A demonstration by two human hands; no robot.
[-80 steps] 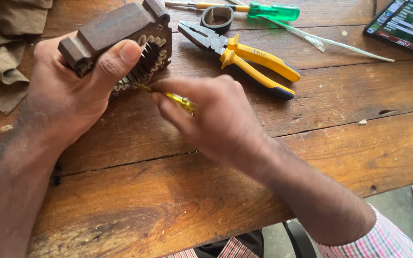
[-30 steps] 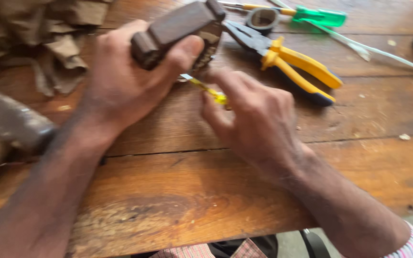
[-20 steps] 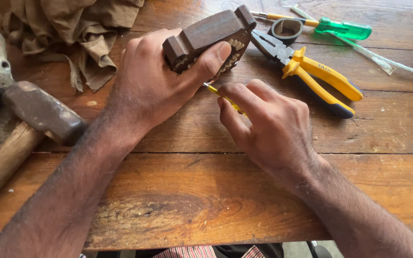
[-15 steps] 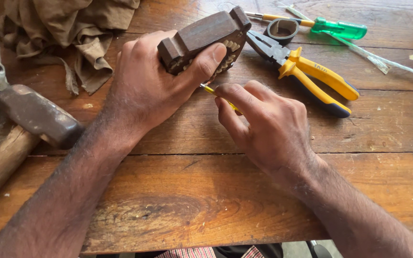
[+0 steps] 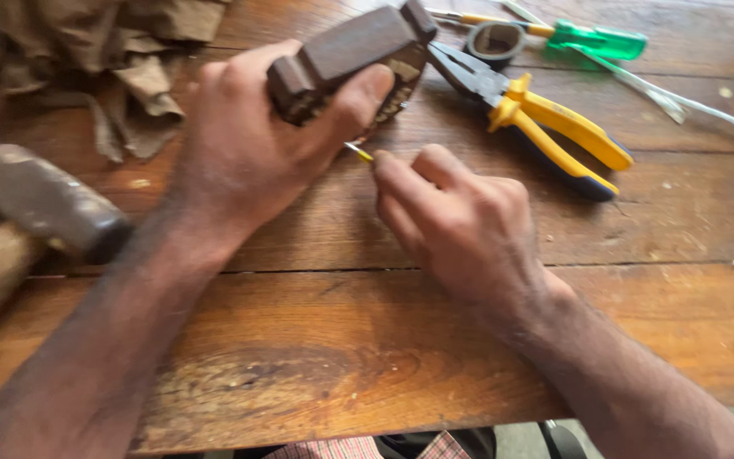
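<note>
Near table edge (image 5: 367, 416), hands, perhaps unhindered.

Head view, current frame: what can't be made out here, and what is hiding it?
- Small yellow tool: only a short tip shows; the right hand covers the rest.
- Dark block: its underside and lower part are hidden by the left hand.
- Hammer: blurred, handle cut off by the left edge.
- Green screwdriver: its tip is hidden behind the block.
- Cloth: cut off by the top edge.
</note>
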